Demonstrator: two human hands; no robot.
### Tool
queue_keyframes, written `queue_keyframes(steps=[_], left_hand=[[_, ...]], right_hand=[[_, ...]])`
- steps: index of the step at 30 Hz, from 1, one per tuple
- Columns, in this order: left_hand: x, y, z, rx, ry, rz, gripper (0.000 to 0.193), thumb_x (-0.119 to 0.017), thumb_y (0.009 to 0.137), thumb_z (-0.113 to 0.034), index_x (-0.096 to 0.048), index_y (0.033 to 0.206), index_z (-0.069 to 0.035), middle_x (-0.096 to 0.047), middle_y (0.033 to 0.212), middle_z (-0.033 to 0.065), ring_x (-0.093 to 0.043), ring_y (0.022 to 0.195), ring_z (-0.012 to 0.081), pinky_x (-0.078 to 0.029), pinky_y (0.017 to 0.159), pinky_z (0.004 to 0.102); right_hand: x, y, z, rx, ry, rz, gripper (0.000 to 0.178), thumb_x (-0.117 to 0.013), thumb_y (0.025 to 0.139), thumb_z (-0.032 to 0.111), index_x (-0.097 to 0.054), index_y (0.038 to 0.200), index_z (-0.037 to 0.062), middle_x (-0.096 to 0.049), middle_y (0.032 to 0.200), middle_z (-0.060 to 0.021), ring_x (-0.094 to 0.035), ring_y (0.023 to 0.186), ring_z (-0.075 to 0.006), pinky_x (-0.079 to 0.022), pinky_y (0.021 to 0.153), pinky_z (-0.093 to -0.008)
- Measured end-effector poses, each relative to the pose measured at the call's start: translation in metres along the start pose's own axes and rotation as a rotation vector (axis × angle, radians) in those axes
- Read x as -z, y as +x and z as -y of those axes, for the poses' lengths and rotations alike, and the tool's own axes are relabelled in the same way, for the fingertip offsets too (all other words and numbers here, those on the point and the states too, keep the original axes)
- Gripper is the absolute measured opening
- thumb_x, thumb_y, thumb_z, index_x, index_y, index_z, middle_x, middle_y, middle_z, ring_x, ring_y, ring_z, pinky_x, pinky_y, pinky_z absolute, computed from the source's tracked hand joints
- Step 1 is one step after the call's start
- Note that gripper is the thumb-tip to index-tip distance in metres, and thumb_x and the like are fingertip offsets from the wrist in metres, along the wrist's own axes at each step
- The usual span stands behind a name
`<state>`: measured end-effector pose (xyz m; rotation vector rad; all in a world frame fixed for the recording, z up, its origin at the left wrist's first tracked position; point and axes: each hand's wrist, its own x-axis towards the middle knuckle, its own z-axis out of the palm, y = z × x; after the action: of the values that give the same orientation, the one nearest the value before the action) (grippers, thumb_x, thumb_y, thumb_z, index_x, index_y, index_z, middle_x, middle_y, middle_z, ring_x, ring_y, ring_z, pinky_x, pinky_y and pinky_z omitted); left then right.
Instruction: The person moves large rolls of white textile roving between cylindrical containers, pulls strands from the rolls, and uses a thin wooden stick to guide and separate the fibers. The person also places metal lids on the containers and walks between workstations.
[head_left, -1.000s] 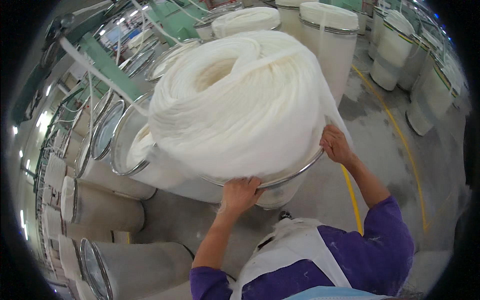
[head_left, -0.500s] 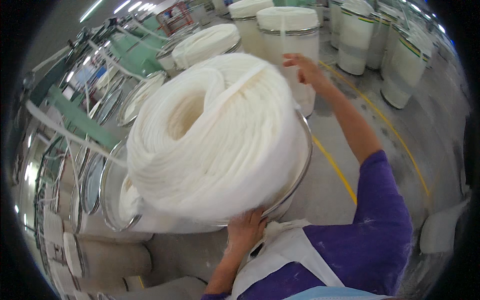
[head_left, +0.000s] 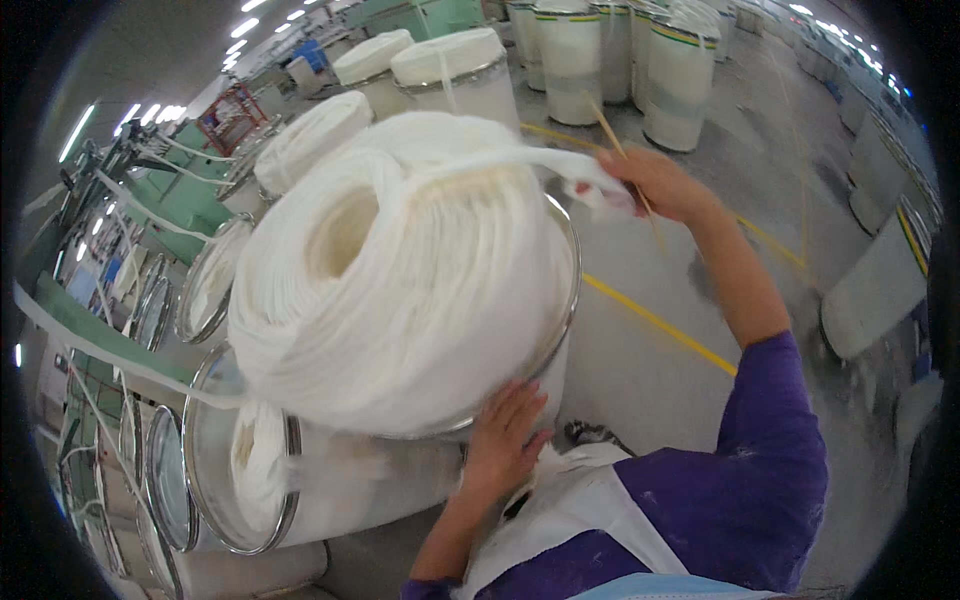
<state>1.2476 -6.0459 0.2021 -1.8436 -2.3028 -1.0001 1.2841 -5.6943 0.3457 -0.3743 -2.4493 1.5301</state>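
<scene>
Head view: your left hand (head_left: 507,440), fingers spread, rests at the can rim (head_left: 577,285) under the white coil (head_left: 430,300), perhaps for steadiness; right of the coil your right hand (head_left: 657,187) grips its loose strip (head_left: 535,156) and a thin stick (head_left: 606,126), probably for control; banded cans (head_left: 680,90) stand beyond the coil; no legible writing.

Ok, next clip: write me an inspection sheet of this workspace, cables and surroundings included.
Surface: grey floor with yellow lines and darker patches.
Things: white coil rising above the can; a strand stretches from its top.
Clutter: open can at left with fibre inside; full cans behind the coil.
Hands: left hand open at the can's rim; right hand closed on the strand, a thin stick crossing it, grip unclear.
Cables: nothing seen; the pale band at left looks like fibre.
Surroundings: green machinery, striped cans, ceiling lights.
</scene>
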Motion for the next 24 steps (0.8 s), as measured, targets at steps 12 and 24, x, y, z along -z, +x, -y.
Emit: queue_keyframes(steps=[12, 24], left_hand=[[-0.021, -0.021, -0.007, 0.243, -1.698, 0.07, 0.061, -0.053, 0.094, -0.038, -0.035, 0.139, -0.003, -0.043, 0.139, 0.0179, -0.043, 0.128, 0.0254, -0.027, 0.111, 0.0395], [0.019, -0.033, -0.044, 0.499, -1.693, -0.311, 0.028, -0.048, 0.098, -0.039, -0.054, 0.09, -0.012, -0.026, 0.055, -0.006, -0.016, 0.045, 0.0046, -0.017, 0.042, 0.0208]], right_hand=[[-0.242, -0.261, -0.062, -0.2, 0.257, 0.038, 0.035, -0.046, 0.098, 0.038, -0.059, 0.098, 0.0047, -0.055, 0.073, -0.006, -0.054, 0.069, -0.0181, -0.048, 0.066, -0.0354], [-0.303, -0.282, -0.144, -0.045, 0.337, 0.054, 0.037, -0.055, 0.093, 0.037, -0.065, 0.098, 0.0026, -0.063, 0.078, -0.0056, -0.055, 0.071, -0.0176, -0.045, 0.067, -0.036]])
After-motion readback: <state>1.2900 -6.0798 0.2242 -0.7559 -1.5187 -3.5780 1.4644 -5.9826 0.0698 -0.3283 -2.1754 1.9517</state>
